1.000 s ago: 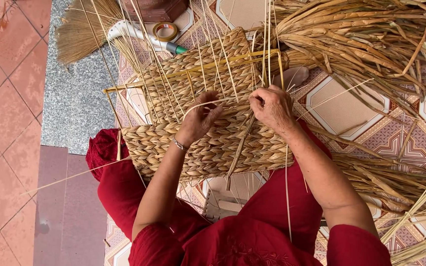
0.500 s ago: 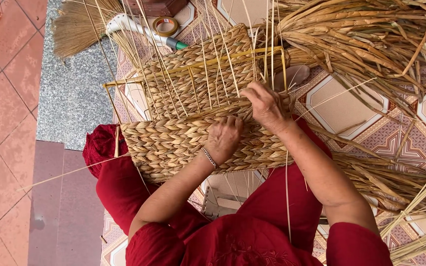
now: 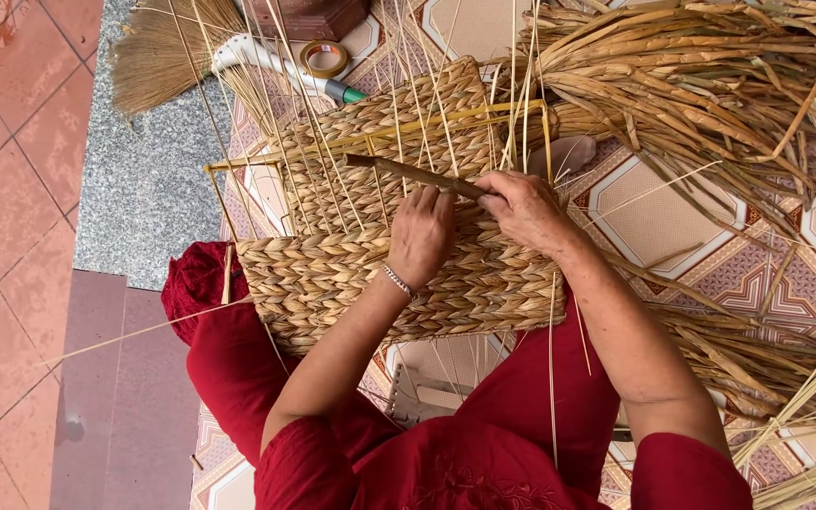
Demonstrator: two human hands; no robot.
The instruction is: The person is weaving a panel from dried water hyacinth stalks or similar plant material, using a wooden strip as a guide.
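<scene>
- A half-woven basket (image 3: 380, 246) of braided dried grass lies across my lap, above my red clothing (image 3: 484, 444), its bare upright ribs fanning away from me toward the patterned tile floor (image 3: 654, 208).
- My left hand (image 3: 419, 236) lies flat on the top edge of the finished braiding, fingers pressed together and curled over the rim; half a second ago it sat lower on the woven wall, so it has climbed to the working row.
- My right hand (image 3: 526, 208) pinches the near end of a brown strand (image 3: 417, 175) between thumb and fingertips; the strand now runs stiff and slanting across the ribs, where a second ago no such strand showed there.
- I read that as a fresh weaver being led into the next row, though where its far end sits among the ribs is hard to make out.
- A heap of loose dried grass (image 3: 701, 85) lies to my right, touching the basket's far corner.
- Beyond the basket lie a straw broom (image 3: 167, 52) and a roll of tape (image 3: 323, 59), well apart from my hands.
- The basket's underside and the stool (image 3: 427, 392) beneath me are mostly hidden; the grass heap is cut off by the frame.
</scene>
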